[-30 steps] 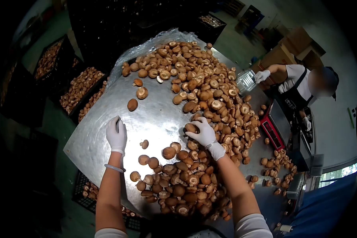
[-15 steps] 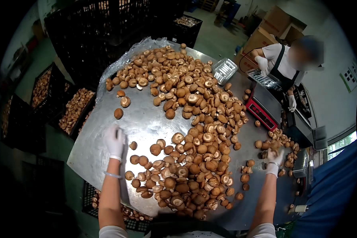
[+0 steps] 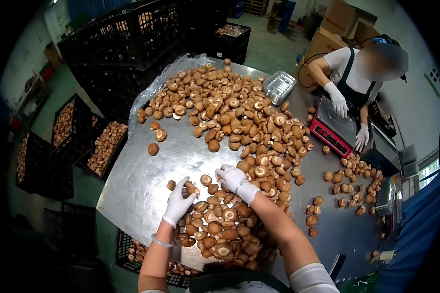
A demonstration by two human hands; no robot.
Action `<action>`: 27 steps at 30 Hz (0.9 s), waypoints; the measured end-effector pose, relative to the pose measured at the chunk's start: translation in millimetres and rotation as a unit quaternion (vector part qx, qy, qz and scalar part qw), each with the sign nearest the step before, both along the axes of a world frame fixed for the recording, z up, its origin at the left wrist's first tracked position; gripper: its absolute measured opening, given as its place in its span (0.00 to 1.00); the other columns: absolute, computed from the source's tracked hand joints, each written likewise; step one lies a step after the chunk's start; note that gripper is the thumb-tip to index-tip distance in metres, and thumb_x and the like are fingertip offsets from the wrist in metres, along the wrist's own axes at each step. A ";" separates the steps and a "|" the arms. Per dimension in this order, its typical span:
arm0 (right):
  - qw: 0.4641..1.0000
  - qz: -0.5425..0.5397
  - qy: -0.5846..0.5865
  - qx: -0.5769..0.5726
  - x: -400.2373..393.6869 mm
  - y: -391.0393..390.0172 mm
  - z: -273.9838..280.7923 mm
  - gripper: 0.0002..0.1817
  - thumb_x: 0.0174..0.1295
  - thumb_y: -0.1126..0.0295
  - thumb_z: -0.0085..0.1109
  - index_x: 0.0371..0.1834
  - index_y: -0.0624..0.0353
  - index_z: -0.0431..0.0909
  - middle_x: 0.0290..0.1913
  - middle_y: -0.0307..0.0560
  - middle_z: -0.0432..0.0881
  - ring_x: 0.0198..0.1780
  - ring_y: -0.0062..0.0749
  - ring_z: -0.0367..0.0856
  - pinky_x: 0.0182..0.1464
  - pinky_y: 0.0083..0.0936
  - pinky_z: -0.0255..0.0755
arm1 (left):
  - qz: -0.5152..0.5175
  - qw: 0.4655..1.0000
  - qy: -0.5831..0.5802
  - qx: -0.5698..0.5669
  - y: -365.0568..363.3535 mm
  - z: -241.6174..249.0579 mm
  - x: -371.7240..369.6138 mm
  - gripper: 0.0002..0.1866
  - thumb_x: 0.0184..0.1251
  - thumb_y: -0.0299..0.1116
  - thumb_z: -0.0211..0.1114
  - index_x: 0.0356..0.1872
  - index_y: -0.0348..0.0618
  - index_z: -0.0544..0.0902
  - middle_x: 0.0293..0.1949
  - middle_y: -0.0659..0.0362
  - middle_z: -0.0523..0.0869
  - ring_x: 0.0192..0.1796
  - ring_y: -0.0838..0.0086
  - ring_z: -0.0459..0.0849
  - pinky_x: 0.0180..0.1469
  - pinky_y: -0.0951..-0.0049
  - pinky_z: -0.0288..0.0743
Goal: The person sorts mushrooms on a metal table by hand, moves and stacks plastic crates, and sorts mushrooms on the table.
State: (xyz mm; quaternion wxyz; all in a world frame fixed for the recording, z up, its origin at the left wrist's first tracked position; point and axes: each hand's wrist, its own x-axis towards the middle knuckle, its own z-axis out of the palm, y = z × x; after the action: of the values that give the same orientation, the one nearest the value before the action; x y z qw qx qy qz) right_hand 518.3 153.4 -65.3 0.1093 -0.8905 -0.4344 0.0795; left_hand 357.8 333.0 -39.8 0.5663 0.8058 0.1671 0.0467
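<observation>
A large heap of brown mushrooms (image 3: 225,115) covers much of a metal table (image 3: 132,180), running from the far side down to the near edge. My left hand (image 3: 179,201), in a white glove, is closed around a mushroom (image 3: 191,189) between thumb and fingers, at the left side of the near pile. Another mushroom (image 3: 171,185) lies just beyond it. My right hand (image 3: 233,178), also gloved, reaches over the pile's middle with fingers curled down, next to a loose mushroom (image 3: 206,180). What its fingers hold, if anything, is hidden.
Across the table, a co-worker in white gloves (image 3: 338,100) stands at a red scale (image 3: 330,136). A clear plastic tray (image 3: 279,87) lies beside the heap. More mushrooms (image 3: 352,178) are scattered at right. Black crates (image 3: 63,124) of mushrooms stand at left.
My right hand has moved left from the scattered mushrooms to the main pile. My left hand has moved right and now holds a mushroom. The co-worker's hand no longer holds a tray above the scale.
</observation>
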 end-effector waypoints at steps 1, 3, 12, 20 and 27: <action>0.996 -0.008 0.048 -0.077 2.3 8.8 5.7 0.19 0.60 0.64 0.55 0.56 0.53 0.73 0.53 0.52 0.77 0.50 0.51 0.77 0.48 0.32 0.75 | 0.016 0.996 -0.012 -0.093 5.0 2.3 -11.5 0.32 0.59 0.28 0.63 0.66 0.39 0.64 0.56 0.50 0.76 0.54 0.67 0.79 0.55 0.68 0.75; 0.988 -0.056 0.132 0.052 9.3 3.8 -12.5 0.17 0.62 0.64 0.55 0.55 0.51 0.75 0.52 0.52 0.77 0.50 0.47 0.78 0.47 0.31 0.76 | 0.040 0.986 -0.075 -0.146 9.4 15.7 -40.1 0.33 0.61 0.23 0.58 0.69 0.39 0.59 0.61 0.50 0.71 0.59 0.65 0.75 0.63 0.68 0.70; 0.440 -0.173 0.688 0.550 -70.6 -55.5 9.5 0.19 0.70 0.66 0.48 0.61 0.62 0.67 0.59 0.51 0.72 0.60 0.43 0.73 0.61 0.44 0.69 | 0.104 0.800 -0.115 -0.579 -5.2 26.7 -138.9 0.35 0.58 0.19 0.46 0.71 0.39 0.53 0.67 0.46 0.63 0.68 0.60 0.66 0.67 0.58 0.65; 0.333 -0.244 0.618 0.669 -119.8 -162.6 25.4 0.21 0.68 0.48 0.47 0.51 0.52 0.72 0.52 0.44 0.77 0.52 0.34 0.76 0.48 0.38 0.75 | 0.083 0.772 -0.159 -0.610 -19.8 28.2 -166.1 0.32 0.60 0.23 0.52 0.69 0.38 0.57 0.64 0.46 0.68 0.66 0.60 0.69 0.68 0.62 0.64; 0.719 -0.306 0.402 0.477 -123.0 -176.0 48.4 0.14 0.68 0.59 0.52 0.41 0.59 0.78 0.35 0.40 0.80 0.38 0.25 0.78 0.41 0.24 0.74 | 0.126 0.942 -0.065 -0.305 21.1 13.7 -257.6 0.22 0.73 0.45 0.51 0.52 0.33 0.74 0.40 0.52 0.83 0.44 0.67 0.83 0.53 0.65 0.75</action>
State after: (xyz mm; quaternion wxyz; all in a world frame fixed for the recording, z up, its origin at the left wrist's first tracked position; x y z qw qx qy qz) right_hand 395.4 -22.6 -16.9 0.7025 -0.6893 -0.0337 0.1740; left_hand 100.2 354.1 -26.1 0.7838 0.5622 0.2367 0.1164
